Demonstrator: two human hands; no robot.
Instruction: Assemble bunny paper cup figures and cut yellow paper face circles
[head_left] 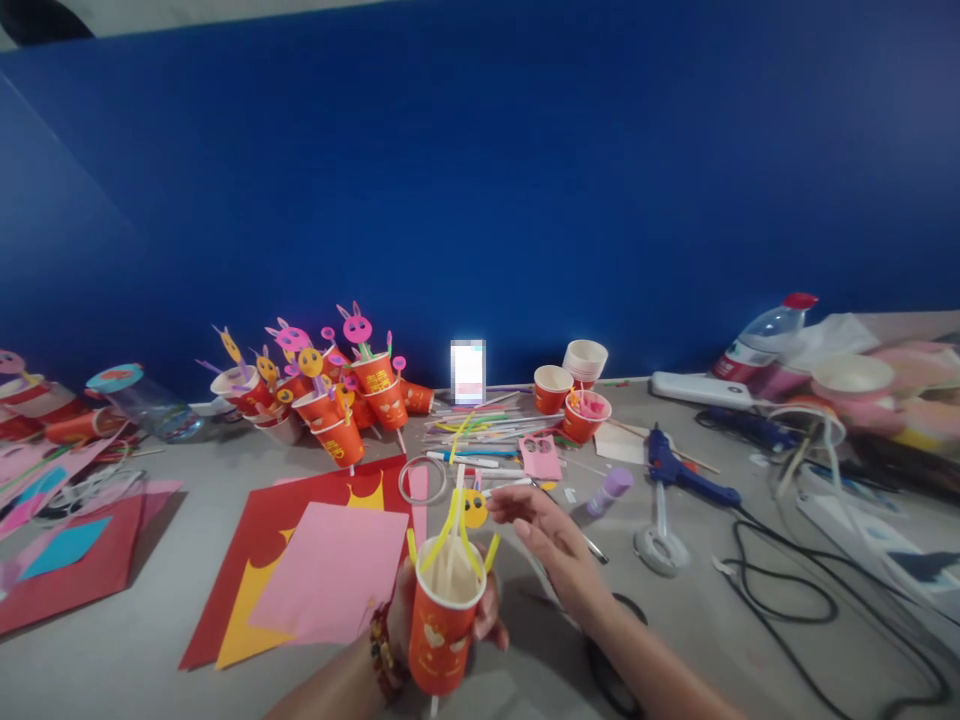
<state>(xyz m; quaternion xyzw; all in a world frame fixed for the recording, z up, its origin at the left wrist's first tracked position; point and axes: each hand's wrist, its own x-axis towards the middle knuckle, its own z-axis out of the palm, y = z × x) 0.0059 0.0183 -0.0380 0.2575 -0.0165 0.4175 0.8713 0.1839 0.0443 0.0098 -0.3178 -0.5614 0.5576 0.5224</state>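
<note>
My left hand (486,612) is wrapped around a red paper cup (444,640) with a white rim and printed hearts. Yellow pipe cleaners (453,515) rise from inside it and stick out at both sides, and a pale stick pokes out below its base. My right hand (544,535) hovers to the right of the cup, its fingers stretched out and nothing visible in them. Just left of those fingertips is a yellow paper face (474,508), above the cup's rim; whether the fingertips touch it I cannot tell.
Decorated red cups (341,440) with paper bunny faces stand at back left. Coloured paper sheets (330,575) lie left of the cup. A blue glue gun (686,475), clear tape (661,550), a purple glue stick (609,492) and looping black cable (780,610) lie to the right.
</note>
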